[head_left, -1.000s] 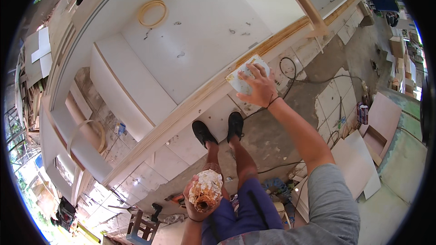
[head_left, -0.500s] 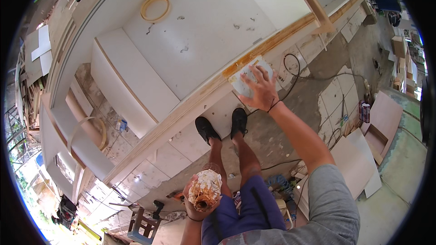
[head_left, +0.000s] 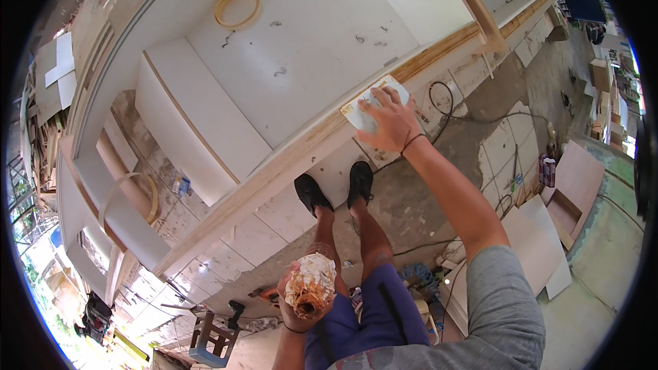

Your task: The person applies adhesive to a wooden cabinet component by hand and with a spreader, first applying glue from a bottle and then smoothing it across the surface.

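My left hand [head_left: 284, 296] is closed around a bottle [head_left: 310, 281] crusted with white and brown residue, its dark round mouth facing up toward me. With my right hand [head_left: 392, 123] I press a white flat spreader piece [head_left: 358, 114], stained amber along its edge, onto the wooden front rail [head_left: 295, 145] of a large white cabinet carcass. My fingers are spread over the top of the piece, and the thumb is around its lower side. Beyond the piece, the rail has a brownish-yellow smeared stretch [head_left: 428, 59].
A coil of pale edging strip [head_left: 236, 8] lies inside the cabinet [head_left: 301, 34]. A wooden crosspiece [head_left: 469, 0] spans its right part. A dark cable [head_left: 445, 106] loops over the floor on the right. Board offcuts [head_left: 534, 240] lean at right, and a small stool [head_left: 214, 339] stands lower left.
My right hand and the spreader piece have shifted slightly up and left, further over the rail. The wet amber patch beside it shows less now. My left hand with the bottle is almost still.
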A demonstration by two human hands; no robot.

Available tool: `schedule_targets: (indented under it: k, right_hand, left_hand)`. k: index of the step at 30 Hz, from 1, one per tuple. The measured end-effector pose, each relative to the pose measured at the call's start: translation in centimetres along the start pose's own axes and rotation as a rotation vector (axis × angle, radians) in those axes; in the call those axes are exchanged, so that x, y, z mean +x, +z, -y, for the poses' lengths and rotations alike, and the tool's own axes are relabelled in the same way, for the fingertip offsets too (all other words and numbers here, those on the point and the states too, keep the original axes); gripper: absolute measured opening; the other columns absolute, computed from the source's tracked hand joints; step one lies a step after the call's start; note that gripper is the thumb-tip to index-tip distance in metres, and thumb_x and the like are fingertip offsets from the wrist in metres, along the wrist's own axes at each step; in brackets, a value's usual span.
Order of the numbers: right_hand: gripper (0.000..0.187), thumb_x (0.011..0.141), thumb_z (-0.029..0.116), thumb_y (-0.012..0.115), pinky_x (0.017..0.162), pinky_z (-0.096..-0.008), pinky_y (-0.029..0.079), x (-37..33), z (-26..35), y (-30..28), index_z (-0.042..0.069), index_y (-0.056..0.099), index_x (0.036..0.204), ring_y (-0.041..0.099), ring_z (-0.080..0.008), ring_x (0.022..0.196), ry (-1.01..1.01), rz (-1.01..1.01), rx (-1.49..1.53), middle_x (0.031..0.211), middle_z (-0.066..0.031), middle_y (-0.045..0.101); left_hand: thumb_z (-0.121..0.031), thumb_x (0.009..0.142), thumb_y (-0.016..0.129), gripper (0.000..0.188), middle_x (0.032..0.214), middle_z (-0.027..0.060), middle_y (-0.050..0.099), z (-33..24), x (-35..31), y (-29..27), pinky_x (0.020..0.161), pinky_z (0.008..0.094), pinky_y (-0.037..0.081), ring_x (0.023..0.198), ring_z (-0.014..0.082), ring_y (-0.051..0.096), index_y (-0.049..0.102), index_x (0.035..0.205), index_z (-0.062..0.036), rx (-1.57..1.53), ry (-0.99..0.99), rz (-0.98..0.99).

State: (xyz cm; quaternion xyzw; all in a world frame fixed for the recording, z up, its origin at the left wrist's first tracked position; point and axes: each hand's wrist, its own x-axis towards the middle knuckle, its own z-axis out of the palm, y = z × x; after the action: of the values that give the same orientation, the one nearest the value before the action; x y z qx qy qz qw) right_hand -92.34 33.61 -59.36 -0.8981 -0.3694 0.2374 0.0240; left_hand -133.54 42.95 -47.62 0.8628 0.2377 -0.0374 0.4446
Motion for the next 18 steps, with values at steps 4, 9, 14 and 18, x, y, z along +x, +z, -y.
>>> schedule_targets:
  k: [4,9,14,18]
  right_hand:
    - [0.067,0.070,0.052,0.073,0.102,-0.0753,0.023,-0.3,-0.5,0.6,0.021,0.062,0.128,0.034,-0.0325,0.139,0.009,-0.023,-0.007,0.146,-0.0109,0.043]
    - [0.066,0.071,0.051,0.073,0.102,-0.0756,0.024,-0.2,0.3,-0.5,0.021,0.062,0.129,0.034,-0.0324,0.139,0.020,0.001,-0.012,0.146,-0.0106,0.042]
    - [0.067,0.072,0.051,0.073,0.102,-0.0761,0.024,0.6,0.1,-0.3,0.021,0.061,0.130,0.032,-0.0328,0.140,0.032,0.022,-0.027,0.147,-0.0107,0.042]
    - [0.068,0.072,0.052,0.072,0.104,-0.0759,0.022,0.0,0.3,-0.5,0.021,0.060,0.131,0.031,-0.0340,0.141,0.053,0.088,-0.022,0.148,-0.0119,0.041]
  left_hand:
    - [-0.044,0.063,0.087,0.107,0.141,0.0175,0.038,0.2,-0.1,0.2,0.109,0.0422,0.033,0.128,0.0323,0.040,0.029,0.141,-0.0005,-0.118,-0.042,-0.040]
    - [-0.043,0.063,0.087,0.104,0.140,0.0174,0.039,0.6,-0.6,0.2,0.109,0.0424,0.034,0.127,0.0324,0.041,0.032,0.140,-0.0012,-0.315,-0.100,-0.123]
    - [-0.046,0.064,0.086,0.103,0.140,0.0175,0.039,0.9,-0.6,-0.3,0.108,0.0426,0.035,0.127,0.0322,0.041,0.032,0.140,-0.0018,-0.098,-0.040,-0.058]
    - [-0.048,0.065,0.085,0.104,0.140,0.0180,0.039,0.7,-0.4,-0.7,0.109,0.0422,0.034,0.127,0.0321,0.040,0.030,0.141,-0.0012,-0.041,-0.029,-0.021]
